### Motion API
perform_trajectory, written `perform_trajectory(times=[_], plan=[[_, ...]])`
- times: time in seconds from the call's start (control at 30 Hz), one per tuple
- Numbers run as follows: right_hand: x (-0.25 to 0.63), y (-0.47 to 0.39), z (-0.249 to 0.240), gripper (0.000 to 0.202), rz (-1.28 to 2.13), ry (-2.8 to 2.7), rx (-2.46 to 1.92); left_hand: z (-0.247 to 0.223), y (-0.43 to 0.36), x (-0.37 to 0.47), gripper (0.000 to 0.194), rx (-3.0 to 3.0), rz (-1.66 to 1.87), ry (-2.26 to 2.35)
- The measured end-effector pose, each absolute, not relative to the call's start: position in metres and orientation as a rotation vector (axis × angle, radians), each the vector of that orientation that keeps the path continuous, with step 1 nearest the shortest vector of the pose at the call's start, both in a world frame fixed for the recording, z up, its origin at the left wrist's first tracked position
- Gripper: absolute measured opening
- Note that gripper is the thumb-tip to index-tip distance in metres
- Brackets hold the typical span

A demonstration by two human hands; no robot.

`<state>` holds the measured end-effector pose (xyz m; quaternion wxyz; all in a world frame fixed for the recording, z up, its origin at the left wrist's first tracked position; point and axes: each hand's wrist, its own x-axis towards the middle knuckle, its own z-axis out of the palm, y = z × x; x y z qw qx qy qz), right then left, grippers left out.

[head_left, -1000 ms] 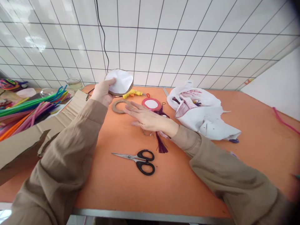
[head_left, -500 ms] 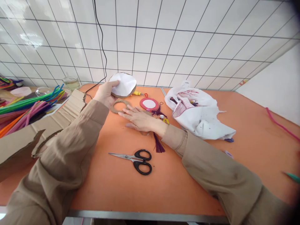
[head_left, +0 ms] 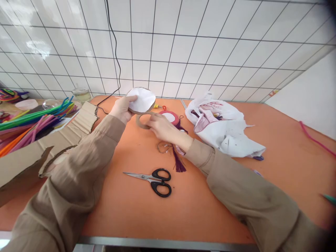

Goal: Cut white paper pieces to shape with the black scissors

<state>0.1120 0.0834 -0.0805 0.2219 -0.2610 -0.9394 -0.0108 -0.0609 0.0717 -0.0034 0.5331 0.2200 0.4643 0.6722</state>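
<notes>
My left hand [head_left: 123, 107] grips a round disc [head_left: 142, 100] with a white face and a brown cardboard edge, thumb on the white side. Just to its right, my right hand [head_left: 161, 126] is closed on a brown ring [head_left: 141, 120], whose left part shows below the disc. Behind my right hand lies a red round piece [head_left: 170, 117] with a pale centre. A dark purple tassel [head_left: 179, 161] rests below my right wrist. Nearer the front, black-handled scissors [head_left: 151, 179] lie with the blades pointing left.
Cut cardboard [head_left: 68, 129] and a bundle of coloured pipe cleaners [head_left: 34, 120] are at the left, a glass jar [head_left: 81, 93] behind them. A white plastic bag [head_left: 225, 129] lies right of centre. A pink strand [head_left: 315, 140] is at far right.
My right hand, before spread flat over the ring's right side, has closed on the ring and brought it slightly right. My left hand and the disc have shifted a little right and down.
</notes>
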Motion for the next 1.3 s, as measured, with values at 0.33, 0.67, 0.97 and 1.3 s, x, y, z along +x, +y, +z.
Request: perform_trajectory(times=[0.33,0.67,0.97,1.3], plan=[[0.127,0.088,-0.051,0.035,-0.034,-1.994,-0.843,-0.028,0.079,-0.055,0.029,0.469,1.537,1.155],[0.115,0.069,-0.052,0.048,-0.267,-2.324,-0.861,-0.029,0.068,-0.039,0.028,0.634,1.346,0.852],[0.115,0.056,-0.055,0.054,-0.430,-2.445,-0.820,-0.034,0.073,-0.042,0.043,0.475,1.405,0.951],[0.120,0.061,-0.058,0.047,-0.446,-2.460,-0.803,-0.034,0.069,-0.039,0.035,0.674,1.416,0.916]])
